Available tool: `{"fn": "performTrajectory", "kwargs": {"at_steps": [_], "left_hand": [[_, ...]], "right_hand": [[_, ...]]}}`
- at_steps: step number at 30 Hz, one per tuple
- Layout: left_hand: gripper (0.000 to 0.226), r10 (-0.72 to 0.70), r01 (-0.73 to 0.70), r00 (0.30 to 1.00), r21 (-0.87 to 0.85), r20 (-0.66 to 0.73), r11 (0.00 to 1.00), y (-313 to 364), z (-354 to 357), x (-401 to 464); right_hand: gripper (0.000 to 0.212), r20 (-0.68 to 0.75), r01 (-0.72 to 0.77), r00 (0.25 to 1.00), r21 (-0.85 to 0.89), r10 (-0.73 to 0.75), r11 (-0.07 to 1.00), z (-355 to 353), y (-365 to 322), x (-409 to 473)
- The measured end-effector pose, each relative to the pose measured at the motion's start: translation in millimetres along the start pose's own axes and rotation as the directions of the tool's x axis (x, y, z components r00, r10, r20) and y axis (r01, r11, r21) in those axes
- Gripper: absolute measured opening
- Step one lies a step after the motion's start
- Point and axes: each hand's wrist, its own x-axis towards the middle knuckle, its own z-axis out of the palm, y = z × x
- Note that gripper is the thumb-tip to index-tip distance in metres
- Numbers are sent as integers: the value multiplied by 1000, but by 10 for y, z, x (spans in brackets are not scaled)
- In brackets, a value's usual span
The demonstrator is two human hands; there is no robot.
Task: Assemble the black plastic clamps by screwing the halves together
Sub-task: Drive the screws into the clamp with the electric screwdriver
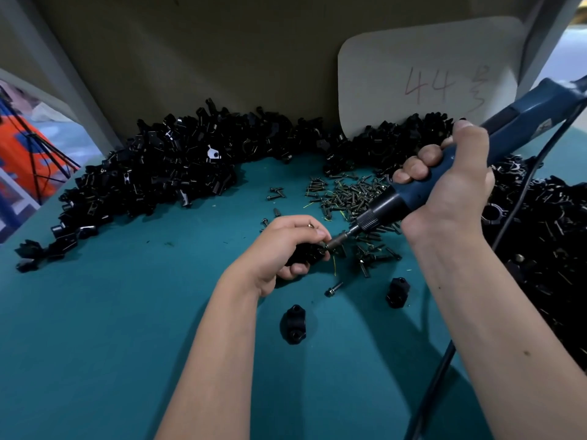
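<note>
The left hand (286,246) is curled tight round a black clamp (306,254), holding it just above the teal worktop (111,328). The right hand (451,185) grips a blue driver (444,173), tilted down to the left, its bit (340,238) meeting the clamp at the left fingertips. Loose screws (346,195) lie scattered just behind the hands, and one screw (333,289) lies alone nearer the person. Two finished clamps (293,324) (397,292) sit on the worktop close by. Heaps of black parts (158,169) line the back and right side. A black cord (444,360) trails down at the right.
</note>
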Motion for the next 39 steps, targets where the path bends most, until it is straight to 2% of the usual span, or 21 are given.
{"fn": "performTrajectory", "kwargs": {"at_steps": [9, 13, 18, 23, 26, 33, 36, 39], "left_hand": [[8, -52, 52, 994, 4, 95, 999, -28, -33, 34], [10, -59, 57, 989, 14, 133, 998, -39, -23, 51], [3, -51, 46, 997, 72, 65, 996, -49, 49, 88], [8, -66, 67, 998, 101, -7, 993, -60, 104, 105], [2, -69, 71, 997, 98, -27, 993, -63, 119, 107], [19, -61, 69, 995, 115, -77, 991, -36, 167, 75], [16, -44, 46, 999, 95, -29, 994, -11, 147, 31], [22, -25, 39, 987, -89, 157, 995, 25, 101, -46]], "right_hand": [[25, 95, -46, 995, 59, 40, 997, 39, -52, -39], [26, 129, -62, 990, 60, 54, 996, 58, -66, -38], [26, 51, -69, 996, 12, 68, 998, 22, -69, 7], [26, -39, -75, 996, 2, 75, 997, -26, -70, 38], [26, -32, -54, 998, -6, 54, 998, -8, -69, 26], [23, 21, -6, 1000, -46, 7, 999, 41, -89, -23], [24, 70, -29, 997, -10, 30, 1000, 10, -124, -1], [28, 153, -131, 983, 169, 105, 977, -23, -149, 0]]}}
